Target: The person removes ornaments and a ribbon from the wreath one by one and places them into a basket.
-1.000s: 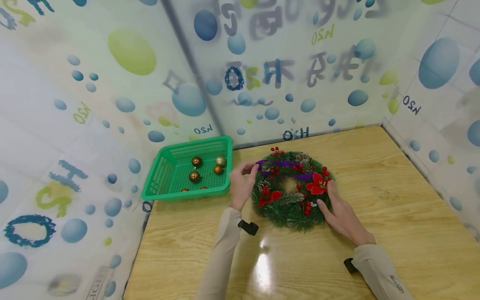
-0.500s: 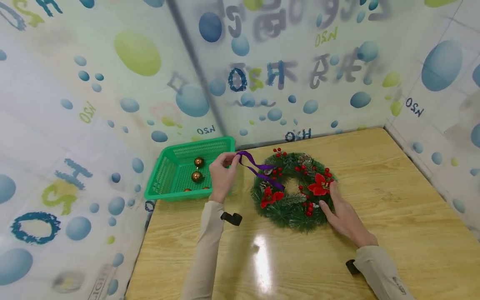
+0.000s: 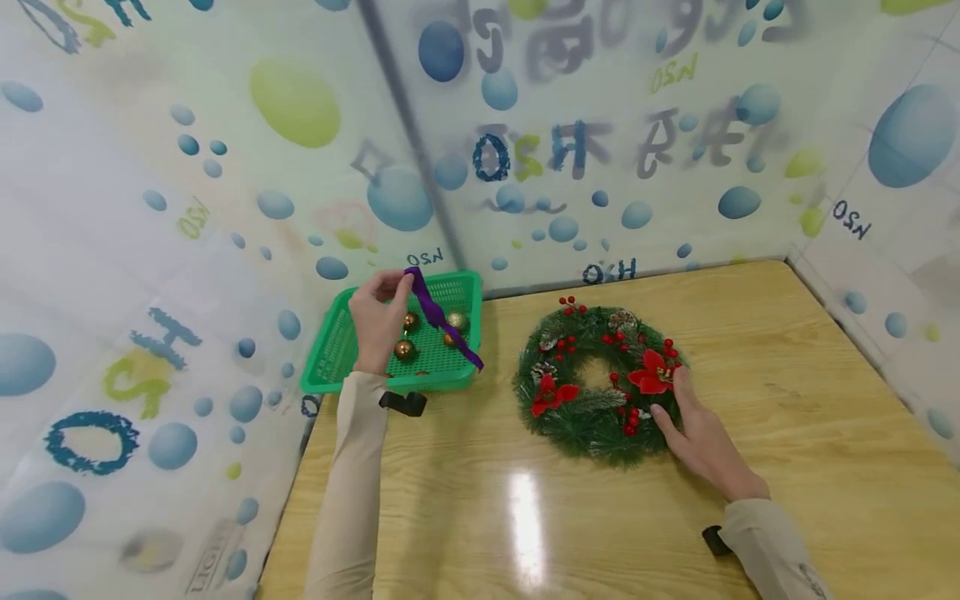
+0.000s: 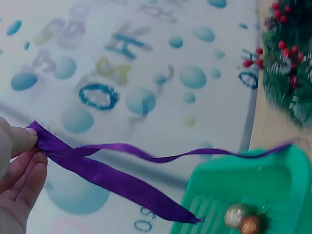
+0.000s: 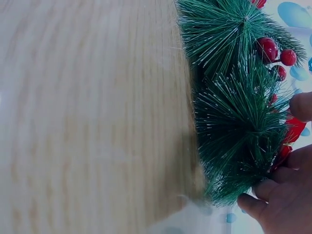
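Observation:
My left hand pinches a purple ribbon between thumb and fingertips, above the green basket. In the left wrist view the ribbon hangs from the pinch as two strands, one broad and one narrow. A round green Christmas wreath lies on the table, dressed with red flowers, red berries and pinecones. My right hand holds its right edge, the thumb apart from the fingers beside a red flower. Green needles partly hide the fingertips in the right wrist view.
Several shiny bronze and gold balls lie in the basket, left of the wreath. The wooden table meets a wall covering printed with blue and green bubbles at the back and sides.
My left hand has drawn the purple ribbon off the wreath, leftward and up to above the basket. The right hand stays at the wreath's right edge.

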`<state>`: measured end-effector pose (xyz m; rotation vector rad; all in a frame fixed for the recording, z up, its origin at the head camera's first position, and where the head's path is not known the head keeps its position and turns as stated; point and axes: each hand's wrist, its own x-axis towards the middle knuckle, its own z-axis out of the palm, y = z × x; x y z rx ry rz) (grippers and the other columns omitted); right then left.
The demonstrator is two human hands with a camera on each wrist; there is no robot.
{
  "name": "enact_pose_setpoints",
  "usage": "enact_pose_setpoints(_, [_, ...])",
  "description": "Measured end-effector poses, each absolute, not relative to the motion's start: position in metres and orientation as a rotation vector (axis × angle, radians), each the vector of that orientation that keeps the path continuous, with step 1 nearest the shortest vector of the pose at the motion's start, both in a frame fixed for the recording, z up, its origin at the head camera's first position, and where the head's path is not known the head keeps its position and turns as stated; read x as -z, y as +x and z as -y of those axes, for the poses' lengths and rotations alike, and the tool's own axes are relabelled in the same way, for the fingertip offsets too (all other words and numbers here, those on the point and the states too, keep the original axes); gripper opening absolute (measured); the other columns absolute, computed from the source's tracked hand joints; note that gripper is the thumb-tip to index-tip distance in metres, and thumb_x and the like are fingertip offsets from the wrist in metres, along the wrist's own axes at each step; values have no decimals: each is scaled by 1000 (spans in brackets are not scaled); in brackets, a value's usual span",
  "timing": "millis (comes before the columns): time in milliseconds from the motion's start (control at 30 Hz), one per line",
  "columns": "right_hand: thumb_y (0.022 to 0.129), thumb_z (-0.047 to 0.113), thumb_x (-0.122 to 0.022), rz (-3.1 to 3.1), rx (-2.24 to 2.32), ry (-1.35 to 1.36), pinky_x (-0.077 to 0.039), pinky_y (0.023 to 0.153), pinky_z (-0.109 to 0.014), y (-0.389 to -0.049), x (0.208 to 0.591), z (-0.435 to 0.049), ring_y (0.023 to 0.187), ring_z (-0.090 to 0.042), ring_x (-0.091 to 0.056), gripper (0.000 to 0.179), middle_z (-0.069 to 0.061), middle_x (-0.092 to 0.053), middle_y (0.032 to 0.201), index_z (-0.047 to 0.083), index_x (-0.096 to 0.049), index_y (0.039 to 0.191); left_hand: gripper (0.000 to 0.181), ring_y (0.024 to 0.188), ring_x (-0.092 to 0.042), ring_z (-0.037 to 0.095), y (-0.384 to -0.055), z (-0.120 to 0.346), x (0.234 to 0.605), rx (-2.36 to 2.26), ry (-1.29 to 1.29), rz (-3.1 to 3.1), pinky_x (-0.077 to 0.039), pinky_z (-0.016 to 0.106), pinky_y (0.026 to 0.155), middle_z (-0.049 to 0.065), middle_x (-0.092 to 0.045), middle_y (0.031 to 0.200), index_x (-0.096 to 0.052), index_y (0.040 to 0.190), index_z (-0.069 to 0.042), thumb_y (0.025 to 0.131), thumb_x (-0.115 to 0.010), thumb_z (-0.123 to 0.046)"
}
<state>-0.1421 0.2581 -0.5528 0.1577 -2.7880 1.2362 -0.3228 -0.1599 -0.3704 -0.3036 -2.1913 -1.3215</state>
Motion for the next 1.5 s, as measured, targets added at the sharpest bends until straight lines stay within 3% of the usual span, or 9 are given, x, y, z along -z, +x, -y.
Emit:
enact_pose_setpoints(333, [109,38,-43,2802,-1248,163,-23,116,-72,-142,557,-260,148,-56,-16,81,-26,5,167,4,8,161,28,73,-59,0,-343,226,385,1339,-54,2213,-48,15,70,0,-71,90,-76,106,-3,97,-70,-28])
enact_pose_setpoints(533, [109,37,-43,2792,-1242,148,-23,114,-73,-138,557,-265,148,-57,-16,80,-26,5,167,4,8,161,27,73,-57,-3,-342,243,389,1316,-15,2245,-47,14,70,3,-70,90,-75,106,0,97,-70,-25])
enact_pose_setpoints(700, [109,37,-43,2793,-1241,135,-23,114,-73,-138,554,-270,148,-57,-16,79,-25,5,168,5,8,161,30,77,-56,-4,-342,243,415,1269,13,2409,-46,15,71,13,-72,100,-74,112,-2,99,-67,-28])
enact_pose_setpoints(1033, [109,39,-43,2803,-1260,145,-23,115,-72,-139,558,-271,150,-54,-14,81,-23,6,168,9,10,161,27,79,-57,1,-332,240,469,1221,3,2608,-49,23,73,19,-73,104,-74,113,-4,102,-63,-26])
enact_pose_setpoints(1267, [109,39,-43,2805,-1267,146,-23,115,-72,-136,556,-272,150,-54,-14,80,-22,6,169,10,10,161,23,86,-65,24,-323,239,481,1159,5,2674,-51,31,75,19,-73,100,-74,111,-3,101,-63,-21])
enact_pose_setpoints(1500, [109,39,-43,2805,-1271,148,-20,116,-73,-134,553,-273,151,-53,-12,80,-22,7,169,10,10,162,24,91,-67,28,-315,223,484,1210,-41,2642,-54,34,76,18,-73,102,-73,113,-3,101,-64,-22])
